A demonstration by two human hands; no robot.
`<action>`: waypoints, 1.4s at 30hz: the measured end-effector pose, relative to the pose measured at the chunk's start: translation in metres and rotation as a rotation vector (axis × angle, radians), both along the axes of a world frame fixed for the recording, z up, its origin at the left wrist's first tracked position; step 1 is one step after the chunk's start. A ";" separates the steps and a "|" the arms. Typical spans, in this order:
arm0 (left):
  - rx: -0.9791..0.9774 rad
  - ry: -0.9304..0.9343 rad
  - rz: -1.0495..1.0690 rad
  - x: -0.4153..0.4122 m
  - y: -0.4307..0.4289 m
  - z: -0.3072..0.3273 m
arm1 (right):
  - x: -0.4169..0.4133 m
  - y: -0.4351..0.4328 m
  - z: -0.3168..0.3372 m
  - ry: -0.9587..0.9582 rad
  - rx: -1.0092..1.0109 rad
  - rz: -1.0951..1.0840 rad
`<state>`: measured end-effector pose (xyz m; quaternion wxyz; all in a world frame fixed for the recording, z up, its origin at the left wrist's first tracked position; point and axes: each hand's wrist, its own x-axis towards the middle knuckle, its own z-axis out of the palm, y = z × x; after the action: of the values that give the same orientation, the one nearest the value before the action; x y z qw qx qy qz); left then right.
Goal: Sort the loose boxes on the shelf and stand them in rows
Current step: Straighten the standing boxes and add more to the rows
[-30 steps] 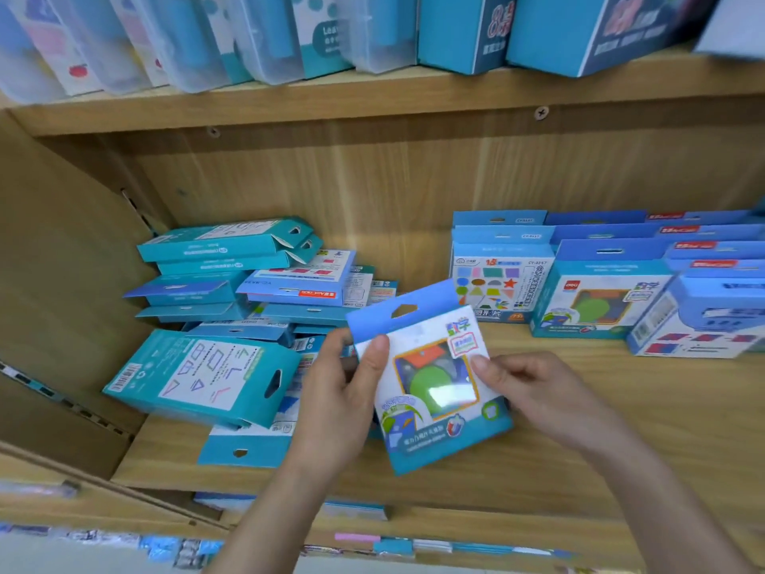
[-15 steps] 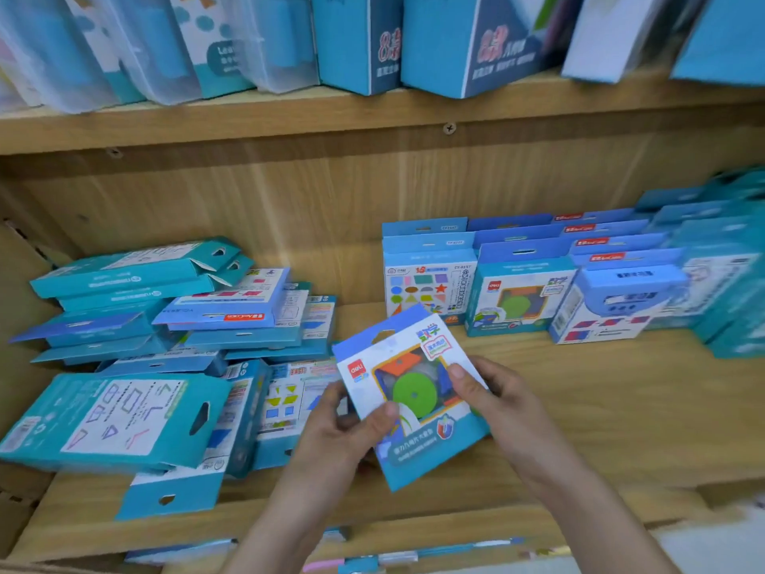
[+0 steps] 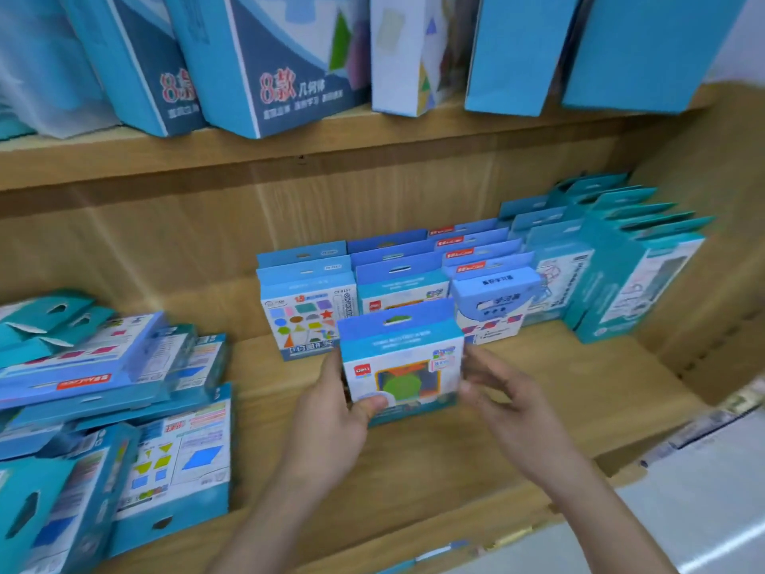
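Note:
A small blue-and-white box with a green shape on its front (image 3: 403, 362) stands upright on the wooden shelf (image 3: 517, 412), in front of the standing rows of boxes (image 3: 480, 275). My left hand (image 3: 337, 412) grips its left edge, thumb across the lower front. My right hand (image 3: 503, 395) is just off the box's right edge with fingers spread; it looks blurred and holds nothing. A loose heap of flat-lying blue and teal boxes (image 3: 103, 379) fills the shelf's left side.
Teal boxes (image 3: 633, 267) stand in rows at the far right against the shelf's side wall. The shelf above (image 3: 289, 159) carries larger blue boxes. Bare wood lies between the heap and the rows.
The box went from tilted in both hands near the front edge to upright farther back by the rows. My right hand has come off it. The view swung right.

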<state>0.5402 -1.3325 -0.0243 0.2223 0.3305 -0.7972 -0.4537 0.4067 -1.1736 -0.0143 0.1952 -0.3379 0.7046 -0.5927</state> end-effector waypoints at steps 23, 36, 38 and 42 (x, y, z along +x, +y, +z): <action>-0.231 -0.169 0.368 -0.089 0.009 -0.013 | -0.104 -0.006 0.013 0.910 0.553 -0.026; -0.312 -0.483 0.340 -0.092 0.009 -0.006 | -0.117 -0.008 -0.002 0.975 0.420 -0.115; -0.313 -0.492 0.328 -0.092 0.008 -0.005 | -0.117 -0.007 -0.003 0.973 0.407 -0.110; -0.277 -0.440 0.302 -0.084 0.009 -0.003 | -0.105 -0.004 -0.006 0.949 0.344 -0.125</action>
<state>0.4558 -1.3235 -0.0273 0.1521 0.5024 -0.8223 -0.2198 0.3015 -1.1778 -0.0203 -0.1295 -0.4901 0.8220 -0.2596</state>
